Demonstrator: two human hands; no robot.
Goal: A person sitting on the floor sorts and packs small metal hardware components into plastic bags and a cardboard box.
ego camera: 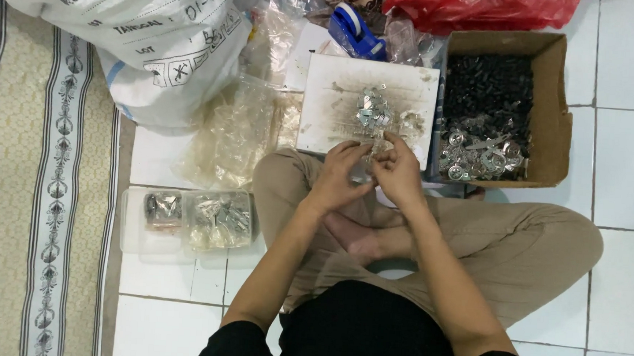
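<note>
A person sits cross-legged on glossy white floor tiles (621, 240), facing a scuffed white square board (335, 113) that carries a loose heap of small shiny metal pieces (372, 109), angular and bright. To the right of the board stands a brown cardboard box (555, 119), its far part filled with small matte black parts (488, 86) and its near part with silvery round metal fittings (480, 155). Crinkled clear plastic bags (235, 133) lie left of the board, and a shallow clear plastic tray (132, 222) near the left knee holds filled pouches. The left hand (338, 175) and right hand (398, 172) meet just at the board's near edge, fingers curled close and pinched together around something small; what exactly they hold is too tiny and too covered by the fingers to tell. A large white woven sack (142, 35) and a red plastic bag (481, 6) are cut off at the top edge.
</note>
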